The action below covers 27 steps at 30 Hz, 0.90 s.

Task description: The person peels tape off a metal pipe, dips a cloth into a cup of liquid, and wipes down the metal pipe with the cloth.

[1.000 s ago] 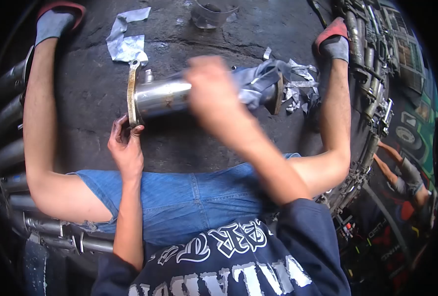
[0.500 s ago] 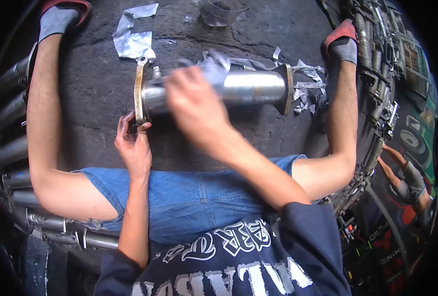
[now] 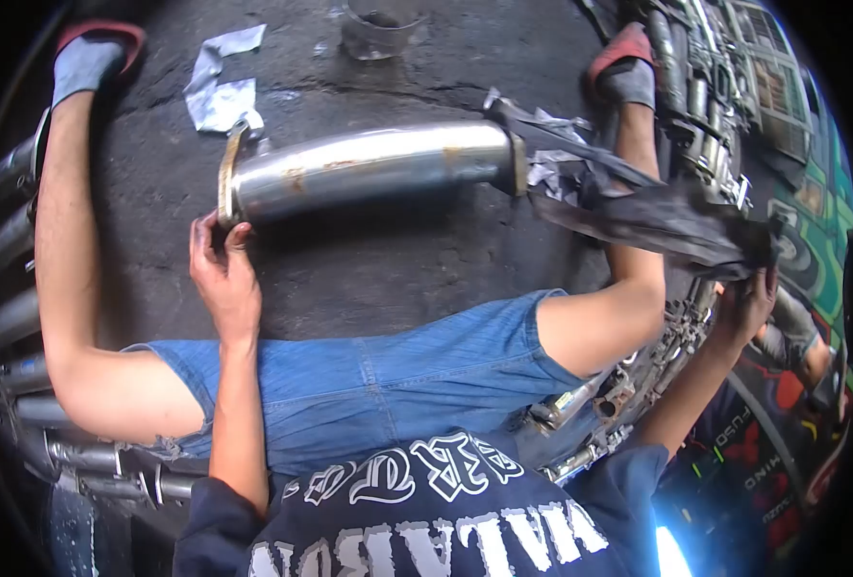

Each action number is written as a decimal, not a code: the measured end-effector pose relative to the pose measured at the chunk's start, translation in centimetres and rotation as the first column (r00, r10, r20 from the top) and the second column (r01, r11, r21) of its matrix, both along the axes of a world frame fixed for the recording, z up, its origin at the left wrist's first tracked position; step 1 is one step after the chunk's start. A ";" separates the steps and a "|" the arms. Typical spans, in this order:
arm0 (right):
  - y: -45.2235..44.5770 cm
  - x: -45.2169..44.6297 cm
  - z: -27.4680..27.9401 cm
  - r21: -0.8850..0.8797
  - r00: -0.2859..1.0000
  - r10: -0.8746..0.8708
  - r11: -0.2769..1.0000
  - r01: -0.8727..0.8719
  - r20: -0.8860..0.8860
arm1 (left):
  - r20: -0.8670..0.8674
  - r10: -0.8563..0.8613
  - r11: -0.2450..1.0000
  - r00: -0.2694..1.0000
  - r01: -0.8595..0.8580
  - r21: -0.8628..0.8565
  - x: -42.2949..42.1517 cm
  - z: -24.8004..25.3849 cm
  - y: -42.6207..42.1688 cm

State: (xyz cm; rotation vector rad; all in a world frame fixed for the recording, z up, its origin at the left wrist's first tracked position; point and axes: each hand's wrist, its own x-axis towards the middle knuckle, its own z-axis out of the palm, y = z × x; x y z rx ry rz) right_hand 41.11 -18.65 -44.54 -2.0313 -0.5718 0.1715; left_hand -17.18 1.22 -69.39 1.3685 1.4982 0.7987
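A shiny metal exhaust pipe (image 3: 378,165) with rusty brown stains lies across the ground between my legs. Its left end has a brownish flange (image 3: 226,183), and my left hand (image 3: 226,284) pinches that flange's lower edge with thumb and fingers. Far out to the right, away from the pipe, my right hand (image 3: 748,306) is closed on a dark grey rag (image 3: 691,229). The rag is stretched and blurred, trailing leftward over my right shin toward the pipe's right flange (image 3: 518,165).
Grey torn strips (image 3: 224,101) lie behind the left flange, and more scraps (image 3: 551,173) lie by the right one. A clear tub (image 3: 380,34) stands farther off. Metal pipes (image 3: 13,231) line the left side; metal parts (image 3: 700,106) pile on the right, where another person's arm (image 3: 791,327) shows.
My right hand has swung from the pipe's upper surface far to the right, taking the rag along. My left hand stays on the flange. The whole view has shifted slightly.
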 end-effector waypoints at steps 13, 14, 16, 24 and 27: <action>-4.3 12.5 3.9 0.416 0.922 -0.314 0.887 0.201 0.225 | -0.096 -0.075 0.997 0.993 0.077 0.021 0.7 0.9 1.3; -3.3 10.1 2.3 0.314 0.952 -0.102 0.949 0.007 0.288 | -0.127 -0.085 0.995 0.988 0.091 0.045 0.6 0.7 1.5; 2.4 -0.1 -1.2 0.039 0.920 0.060 0.996 -0.082 0.388 | -0.168 -0.105 0.993 0.980 0.114 0.040 0.4 0.5 1.5; 14.9 -26.7 -17.4 -0.465 0.653 0.672 0.729 -0.502 0.349 | -0.148 -0.146 0.989 0.978 0.148 0.002 -0.5 -0.5 1.6; 18.2 -33.6 -20.3 -0.438 0.557 0.707 0.707 -0.556 0.436 | -0.107 -0.119 0.991 0.987 0.124 0.040 -0.9 -2.2 1.7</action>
